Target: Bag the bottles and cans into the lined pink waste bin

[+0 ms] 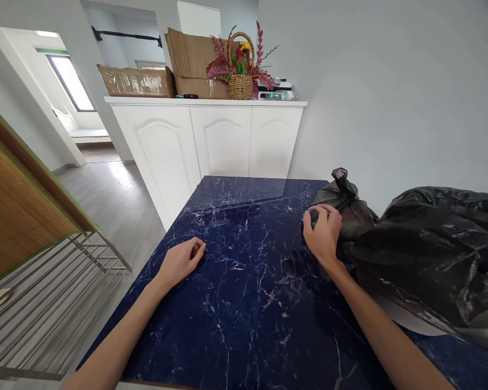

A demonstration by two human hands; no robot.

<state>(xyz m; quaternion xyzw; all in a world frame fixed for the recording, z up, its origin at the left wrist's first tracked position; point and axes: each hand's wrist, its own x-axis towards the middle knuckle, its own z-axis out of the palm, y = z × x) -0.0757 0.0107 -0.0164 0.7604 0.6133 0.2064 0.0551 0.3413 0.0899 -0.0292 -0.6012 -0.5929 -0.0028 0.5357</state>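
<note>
1. Right hand (322, 234) is clamped round the knotted neck of the black bag (427, 254), centre right.
2. Left hand (181, 261) rests loosely curled, empty, on the blue counter (244, 303).
3. Looks like the gripping stage; moving the bag next would need a firm hold.

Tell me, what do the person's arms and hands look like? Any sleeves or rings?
Both arms are bare as far as the picture shows: no sleeves in view. The left hand and the right hand wear no gloves, and I see no watch, bracelet or ring on either wrist or on the fingers that show. The arms are slim and come in from the bottom edge.
</note>
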